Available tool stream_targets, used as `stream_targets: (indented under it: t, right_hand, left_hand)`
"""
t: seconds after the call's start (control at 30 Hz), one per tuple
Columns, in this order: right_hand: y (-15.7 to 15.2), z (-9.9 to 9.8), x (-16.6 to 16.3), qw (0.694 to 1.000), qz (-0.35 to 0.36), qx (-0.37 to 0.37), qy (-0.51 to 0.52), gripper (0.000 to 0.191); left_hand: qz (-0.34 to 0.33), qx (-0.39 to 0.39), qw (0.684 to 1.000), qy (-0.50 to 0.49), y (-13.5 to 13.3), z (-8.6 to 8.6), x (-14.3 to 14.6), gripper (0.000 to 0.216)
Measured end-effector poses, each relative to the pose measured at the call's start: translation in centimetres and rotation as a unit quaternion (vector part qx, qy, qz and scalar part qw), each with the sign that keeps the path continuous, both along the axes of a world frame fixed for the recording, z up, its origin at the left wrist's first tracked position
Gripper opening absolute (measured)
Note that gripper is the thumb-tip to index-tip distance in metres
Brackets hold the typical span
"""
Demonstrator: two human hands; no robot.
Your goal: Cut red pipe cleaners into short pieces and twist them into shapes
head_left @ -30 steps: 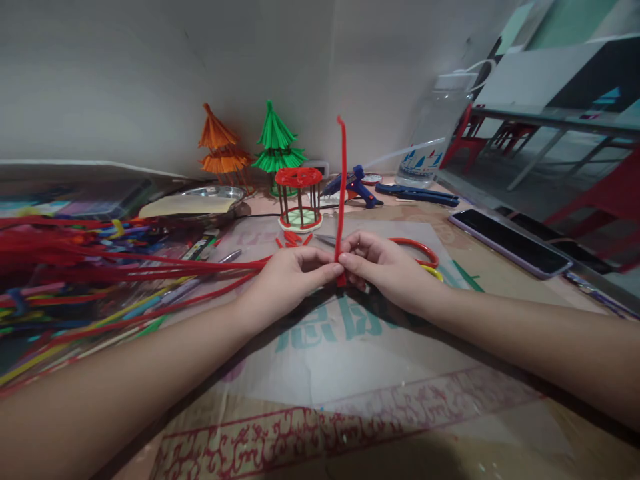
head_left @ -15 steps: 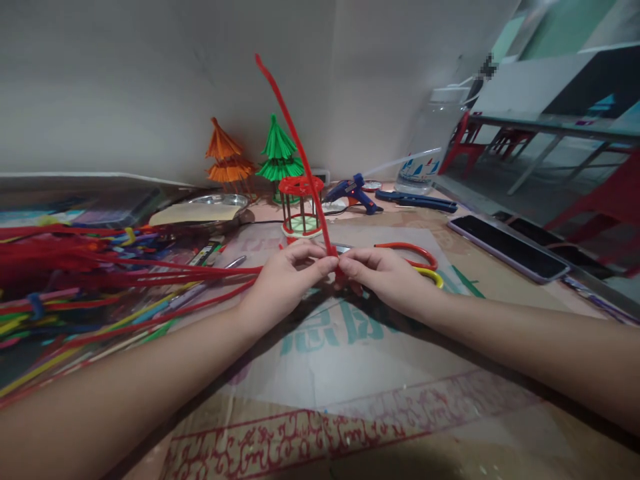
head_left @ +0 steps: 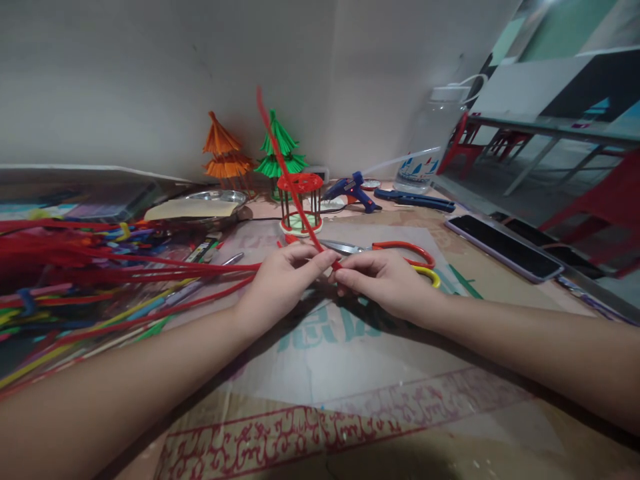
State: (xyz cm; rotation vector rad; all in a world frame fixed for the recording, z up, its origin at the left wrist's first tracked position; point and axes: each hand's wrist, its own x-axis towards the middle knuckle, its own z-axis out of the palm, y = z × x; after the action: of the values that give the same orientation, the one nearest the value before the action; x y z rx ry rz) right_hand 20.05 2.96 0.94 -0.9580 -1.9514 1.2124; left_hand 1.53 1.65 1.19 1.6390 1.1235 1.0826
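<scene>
A red pipe cleaner [head_left: 286,170] slants up and left from between my fingertips. My left hand [head_left: 287,277] pinches it between thumb and forefinger near its lower part. Close beside, my right hand [head_left: 387,281] is closed on the bent lower end, which the fingers partly hide. Just behind my hands lie scissors [head_left: 353,247] with orange and yellow handles. Beyond them stands a small round frame [head_left: 301,182] with a red top ring, brown posts and a pale green base. More red pipe cleaners [head_left: 220,269] stretch leftward from behind my left hand.
Orange [head_left: 223,137] and green [head_left: 280,143] model pavilions stand at the wall. A blue glue gun [head_left: 353,190], a blue cutter-like tool [head_left: 415,200], a water jug [head_left: 425,140] and a phone [head_left: 505,247] are on the right. Coloured pipe cleaners [head_left: 45,257] pile up on the left.
The upright pipe cleaner has tilted further left and its tip is lower. My right fingers have turned slightly with its lower end; my left hand stays nearly in place.
</scene>
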Motion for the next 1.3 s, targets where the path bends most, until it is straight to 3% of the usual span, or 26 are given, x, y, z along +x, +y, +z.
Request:
stream_targets:
  t: [0.17, 0.37, 0.83, 1.17, 1.3]
  right_hand:
    - [0.03, -0.02, 0.03, 0.999, 0.024, -0.031, 0.012, 0.025]
    - [0.22, -0.14, 0.36, 0.996, 0.063, -0.058, 0.040, 0.046]
    - [-0.06, 0.19, 0.18, 0.998, 0.054, -0.017, -0.036, 0.039]
    - [-0.07, 0.48, 0.46, 0.997, 0.059, -0.042, -0.007, 0.043]
    - [-0.04, 0.29, 0.29, 0.996, 0.081, -0.025, -0.021, 0.029]
  left_hand:
    - [0.014, 0.002, 1.000, -0.003, -0.15, 0.18, 0.05, 0.034]
    - [-0.019, -0.040, 0.997, -0.055, -0.47, 0.44, 0.32, 0.030]
    - [-0.015, -0.021, 0.998, -0.049, -0.05, -0.04, 0.03, 0.028]
    - [-0.020, -0.005, 0.999, -0.046, -0.26, 0.15, 0.18, 0.033]
    - [0.007, -0.007, 0.999, -0.042, 0.03, -0.15, -0.02, 0.031]
